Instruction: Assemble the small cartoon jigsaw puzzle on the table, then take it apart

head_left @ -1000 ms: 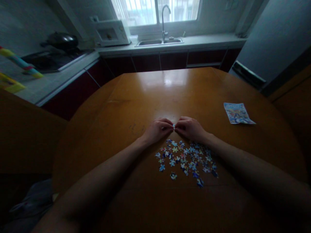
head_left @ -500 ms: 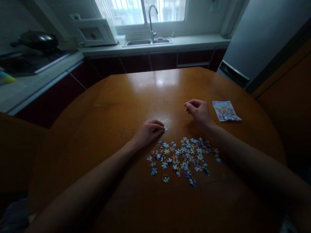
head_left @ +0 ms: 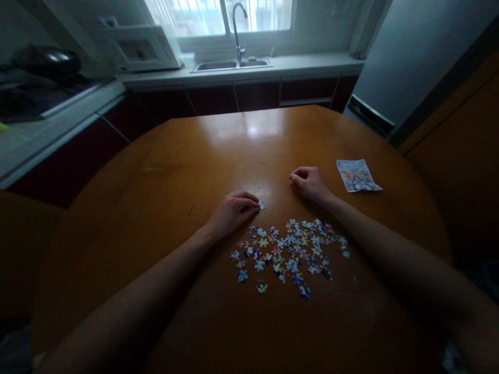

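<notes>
Just beyond the loose pile, my left hand [head_left: 233, 213] rests on the table with its fingertips closed on a light-blue jigsaw puzzle piece [head_left: 261, 205]. My right hand [head_left: 310, 183] is over the table to the right, thumb and fingers pinched together; whatever they hold, if anything, is too small or hidden to make out. A spread of many-coloured jigsaw pieces [head_left: 294, 250] lies on the near side of both hands. To the right of my right hand is a creased printed picture sheet [head_left: 357, 175].
The wooden table [head_left: 187, 156] has a rounded outline. Behind it runs a counter with a sink [head_left: 218, 66], a tap [head_left: 238, 36] and a white microwave [head_left: 142, 48]. At the left a dark pan [head_left: 49, 61] sits on the stove. A fridge [head_left: 413, 62] stands at right.
My right hand has come down closer to the tabletop, still pinched. The left hand stays at its puzzle piece. The whole view has shifted slightly.
</notes>
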Demonstrator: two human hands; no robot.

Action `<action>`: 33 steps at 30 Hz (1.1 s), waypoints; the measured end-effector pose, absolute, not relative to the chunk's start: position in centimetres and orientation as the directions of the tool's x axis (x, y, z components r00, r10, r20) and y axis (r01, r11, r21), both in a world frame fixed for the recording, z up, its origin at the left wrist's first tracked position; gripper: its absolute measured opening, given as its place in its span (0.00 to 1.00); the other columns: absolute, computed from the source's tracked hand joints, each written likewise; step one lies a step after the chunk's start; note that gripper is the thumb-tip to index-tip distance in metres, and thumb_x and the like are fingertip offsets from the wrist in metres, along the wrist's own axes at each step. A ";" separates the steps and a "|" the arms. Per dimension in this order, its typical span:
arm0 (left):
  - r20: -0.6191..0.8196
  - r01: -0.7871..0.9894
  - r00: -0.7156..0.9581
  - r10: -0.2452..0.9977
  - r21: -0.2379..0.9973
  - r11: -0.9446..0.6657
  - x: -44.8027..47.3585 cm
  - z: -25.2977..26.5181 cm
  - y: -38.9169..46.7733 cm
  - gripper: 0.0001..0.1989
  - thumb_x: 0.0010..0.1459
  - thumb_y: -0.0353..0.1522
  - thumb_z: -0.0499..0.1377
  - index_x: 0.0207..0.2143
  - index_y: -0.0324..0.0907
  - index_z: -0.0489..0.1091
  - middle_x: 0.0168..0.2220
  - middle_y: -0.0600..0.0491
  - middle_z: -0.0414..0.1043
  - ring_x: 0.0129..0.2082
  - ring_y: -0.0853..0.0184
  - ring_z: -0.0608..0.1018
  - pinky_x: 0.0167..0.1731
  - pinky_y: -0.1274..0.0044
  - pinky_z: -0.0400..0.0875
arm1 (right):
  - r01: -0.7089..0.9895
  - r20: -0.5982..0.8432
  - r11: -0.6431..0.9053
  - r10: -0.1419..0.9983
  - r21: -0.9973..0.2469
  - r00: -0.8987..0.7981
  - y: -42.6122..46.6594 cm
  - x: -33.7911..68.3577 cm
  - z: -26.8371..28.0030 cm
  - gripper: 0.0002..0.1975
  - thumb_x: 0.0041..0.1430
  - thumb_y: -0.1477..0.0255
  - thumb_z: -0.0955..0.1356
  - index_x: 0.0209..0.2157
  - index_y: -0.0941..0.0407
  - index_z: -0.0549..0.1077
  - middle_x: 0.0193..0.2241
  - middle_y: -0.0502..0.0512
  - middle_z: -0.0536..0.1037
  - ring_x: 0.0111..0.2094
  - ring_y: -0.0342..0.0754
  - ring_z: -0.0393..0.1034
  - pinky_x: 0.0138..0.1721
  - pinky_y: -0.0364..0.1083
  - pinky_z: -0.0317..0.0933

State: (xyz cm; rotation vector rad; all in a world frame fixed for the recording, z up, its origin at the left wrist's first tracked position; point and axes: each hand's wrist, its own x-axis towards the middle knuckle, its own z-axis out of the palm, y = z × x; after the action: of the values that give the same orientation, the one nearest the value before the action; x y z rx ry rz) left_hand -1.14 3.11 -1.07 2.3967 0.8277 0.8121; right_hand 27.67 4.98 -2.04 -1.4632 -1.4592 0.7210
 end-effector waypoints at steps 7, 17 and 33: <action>0.359 0.397 0.639 0.680 0.603 -0.691 -1.2 -0.9 3.1 0.05 0.63 0.34 0.64 0.36 0.46 0.82 0.41 0.50 0.80 0.40 0.64 0.80 0.43 0.70 0.75 | 0.499 0.236 0.166 0.968 -0.851 0.082 5.0 27.8 -2.3 0.08 0.55 0.69 0.69 0.27 0.58 0.77 0.26 0.54 0.79 0.28 0.46 0.70 0.32 0.46 0.60; 0.360 0.395 0.654 0.665 0.587 -0.706 -1.1 -0.7 3.1 0.05 0.63 0.34 0.64 0.37 0.46 0.82 0.41 0.50 0.80 0.40 0.64 0.80 0.41 0.70 0.75 | 0.534 0.254 0.177 0.964 -0.826 0.073 4.9 27.6 -2.2 0.08 0.57 0.70 0.69 0.28 0.58 0.79 0.27 0.55 0.80 0.28 0.46 0.71 0.31 0.45 0.60; 0.371 0.399 0.656 0.657 0.568 -0.720 -1.2 -0.7 3.2 0.06 0.63 0.35 0.64 0.38 0.46 0.81 0.41 0.49 0.81 0.39 0.63 0.80 0.41 0.70 0.75 | 0.554 0.230 0.157 0.971 -0.818 0.065 5.0 27.5 -2.2 0.08 0.58 0.71 0.69 0.28 0.58 0.78 0.28 0.55 0.81 0.30 0.47 0.72 0.32 0.45 0.61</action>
State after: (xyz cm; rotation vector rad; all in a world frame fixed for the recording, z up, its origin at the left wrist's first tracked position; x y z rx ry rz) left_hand -1.25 3.23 -0.67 2.4336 0.8259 0.7910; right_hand 27.53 4.97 -2.16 -1.5043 -1.5976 0.6285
